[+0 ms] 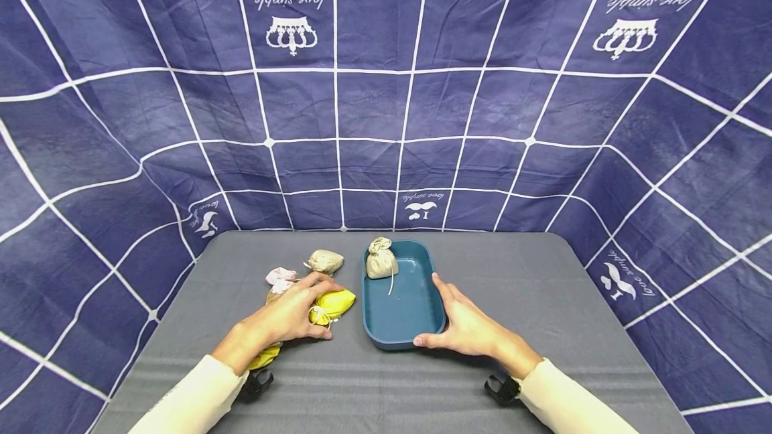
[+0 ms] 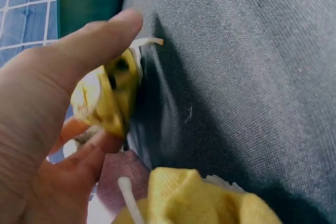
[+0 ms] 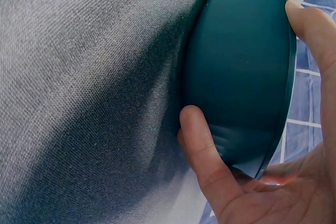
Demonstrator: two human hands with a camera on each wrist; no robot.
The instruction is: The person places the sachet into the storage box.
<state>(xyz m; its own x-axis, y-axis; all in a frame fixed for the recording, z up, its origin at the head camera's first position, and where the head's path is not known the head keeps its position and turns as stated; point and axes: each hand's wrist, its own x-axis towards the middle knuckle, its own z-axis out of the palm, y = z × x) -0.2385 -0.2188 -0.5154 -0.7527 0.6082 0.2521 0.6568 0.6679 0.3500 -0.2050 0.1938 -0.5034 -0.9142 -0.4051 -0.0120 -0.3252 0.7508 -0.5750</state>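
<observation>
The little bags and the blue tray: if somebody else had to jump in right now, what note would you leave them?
Left hand: grips the yellow bag on the grey table.
Right hand: holds the near right corner of the blue tray, thumb on its outer wall.
Done: one beige bag lies in the tray's far left corner.
Left: the yellow bag, another beige bag, a pink bag and one more yellow bag under the left wrist lie on the table left of the tray.
</observation>
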